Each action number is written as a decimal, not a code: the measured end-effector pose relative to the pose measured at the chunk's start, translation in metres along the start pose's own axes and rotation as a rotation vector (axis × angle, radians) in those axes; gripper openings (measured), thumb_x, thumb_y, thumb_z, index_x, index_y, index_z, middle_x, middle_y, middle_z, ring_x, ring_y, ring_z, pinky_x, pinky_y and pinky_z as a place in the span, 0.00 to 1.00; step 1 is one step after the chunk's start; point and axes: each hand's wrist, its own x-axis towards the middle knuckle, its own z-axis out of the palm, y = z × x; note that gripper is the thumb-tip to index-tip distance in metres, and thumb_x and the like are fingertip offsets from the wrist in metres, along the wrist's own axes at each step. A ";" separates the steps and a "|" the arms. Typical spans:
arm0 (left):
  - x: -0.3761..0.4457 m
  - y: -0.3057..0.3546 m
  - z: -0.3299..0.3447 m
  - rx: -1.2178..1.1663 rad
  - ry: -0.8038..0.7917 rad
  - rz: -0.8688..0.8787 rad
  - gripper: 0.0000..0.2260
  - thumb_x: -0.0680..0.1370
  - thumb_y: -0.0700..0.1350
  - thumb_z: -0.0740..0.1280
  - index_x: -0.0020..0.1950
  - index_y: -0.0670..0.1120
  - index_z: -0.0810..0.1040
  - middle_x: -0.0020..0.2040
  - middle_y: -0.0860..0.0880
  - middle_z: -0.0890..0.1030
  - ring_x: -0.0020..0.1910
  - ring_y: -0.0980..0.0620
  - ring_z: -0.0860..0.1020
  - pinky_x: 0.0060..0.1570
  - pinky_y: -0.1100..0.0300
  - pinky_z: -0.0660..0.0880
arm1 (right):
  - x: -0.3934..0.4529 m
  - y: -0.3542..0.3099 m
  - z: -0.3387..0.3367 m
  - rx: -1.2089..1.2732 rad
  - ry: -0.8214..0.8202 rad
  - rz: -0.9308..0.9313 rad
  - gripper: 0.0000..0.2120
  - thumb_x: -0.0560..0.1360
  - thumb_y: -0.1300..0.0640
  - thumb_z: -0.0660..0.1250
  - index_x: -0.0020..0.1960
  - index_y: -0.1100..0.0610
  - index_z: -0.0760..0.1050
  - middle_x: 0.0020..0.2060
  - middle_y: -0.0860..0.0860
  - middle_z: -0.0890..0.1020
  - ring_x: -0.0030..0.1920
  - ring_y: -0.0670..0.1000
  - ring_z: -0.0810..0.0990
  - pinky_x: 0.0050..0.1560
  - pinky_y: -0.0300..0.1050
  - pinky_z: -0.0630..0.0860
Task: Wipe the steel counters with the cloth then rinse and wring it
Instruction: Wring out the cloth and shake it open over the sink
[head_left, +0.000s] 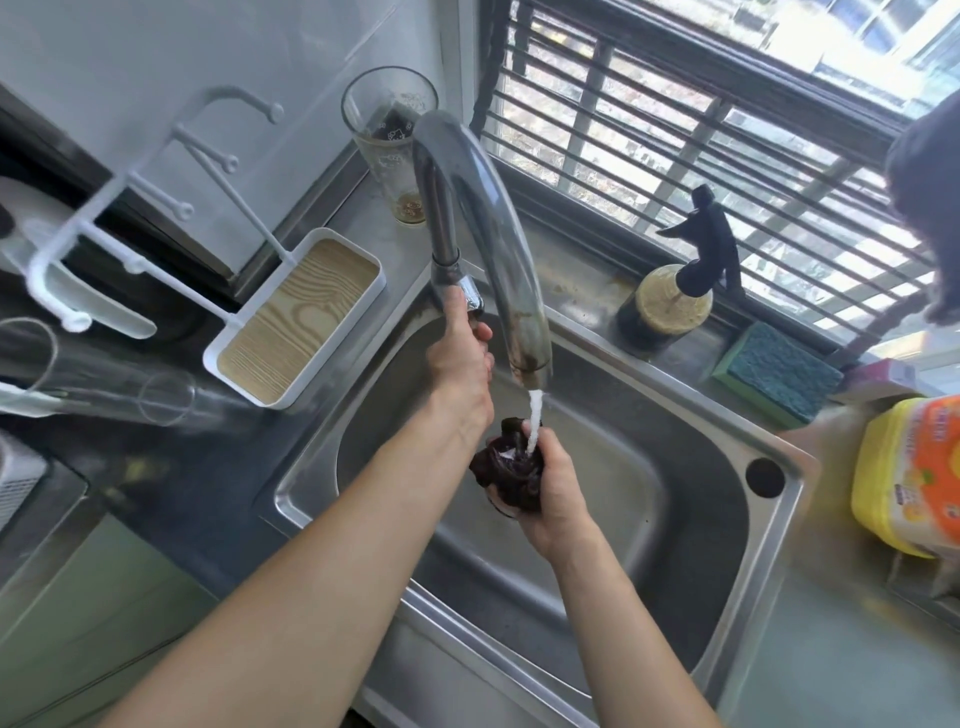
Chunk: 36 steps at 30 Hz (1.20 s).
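Observation:
A dark, wet cloth (506, 470) is bunched up in my right hand (553, 486) over the steel sink (649, 519). Water runs in a white stream from the curved steel faucet (498, 223) straight onto the cloth. My left hand (460, 353) reaches up behind the spout and is closed around the faucet handle (470, 296). Steel counter (831, 649) surrounds the basin.
A white tray with a wood-grain base (301, 317) and a white rack stand left of the sink. A tall glass (389, 140) stands behind the faucet. A spray bottle (675, 296), a green sponge (779, 371) and a yellow detergent tub (909, 473) line the window side.

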 end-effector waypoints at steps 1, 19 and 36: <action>-0.001 0.001 0.001 -0.039 -0.004 -0.010 0.15 0.83 0.46 0.61 0.36 0.47 0.74 0.31 0.52 0.73 0.28 0.54 0.68 0.32 0.64 0.65 | 0.001 0.001 0.001 0.001 0.016 0.004 0.14 0.68 0.42 0.69 0.47 0.51 0.78 0.47 0.56 0.80 0.45 0.58 0.81 0.37 0.43 0.76; 0.019 -0.068 -0.075 0.685 -0.532 -0.045 0.26 0.84 0.61 0.52 0.64 0.46 0.81 0.60 0.43 0.83 0.62 0.46 0.80 0.66 0.50 0.73 | -0.007 -0.011 0.003 -0.388 0.294 -0.528 0.08 0.78 0.49 0.70 0.48 0.54 0.79 0.43 0.51 0.86 0.47 0.53 0.85 0.52 0.49 0.80; 0.019 -0.053 -0.092 0.817 -0.618 0.534 0.10 0.70 0.49 0.73 0.47 0.46 0.82 0.39 0.44 0.82 0.38 0.50 0.78 0.43 0.52 0.75 | -0.016 -0.054 -0.009 -0.777 0.570 -0.452 0.15 0.78 0.42 0.67 0.53 0.53 0.79 0.46 0.51 0.83 0.49 0.53 0.80 0.56 0.45 0.75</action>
